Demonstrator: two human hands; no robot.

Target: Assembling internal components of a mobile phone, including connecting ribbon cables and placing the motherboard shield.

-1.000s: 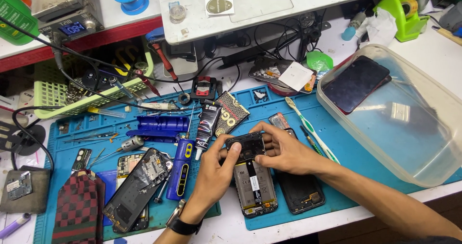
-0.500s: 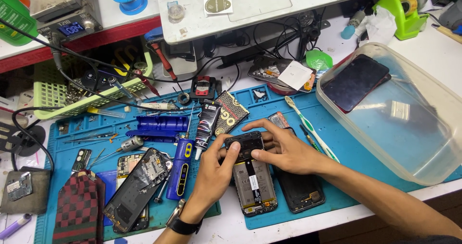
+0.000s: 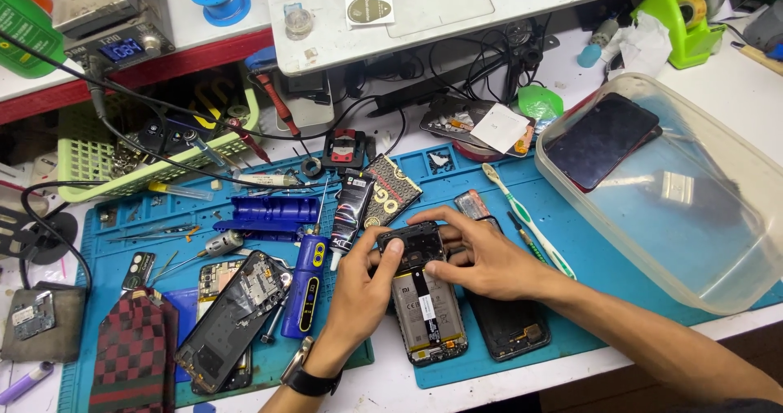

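An opened phone (image 3: 426,311) on the blue mat (image 3: 571,242) is being gripped at its black top cover (image 3: 412,246) by left hand (image 3: 364,287) and right hand (image 3: 481,258), close together, fingers clamped on it.

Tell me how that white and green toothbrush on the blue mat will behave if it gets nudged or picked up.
The toothbrush is thin and plastic, so probably very light and fairly stiff. It lies flat on the smooth blue mat, so a nudge would likely slide or spin it rather than tip it. Its long handle sits close beside the right hand, so a stray wrist could easily knock it.
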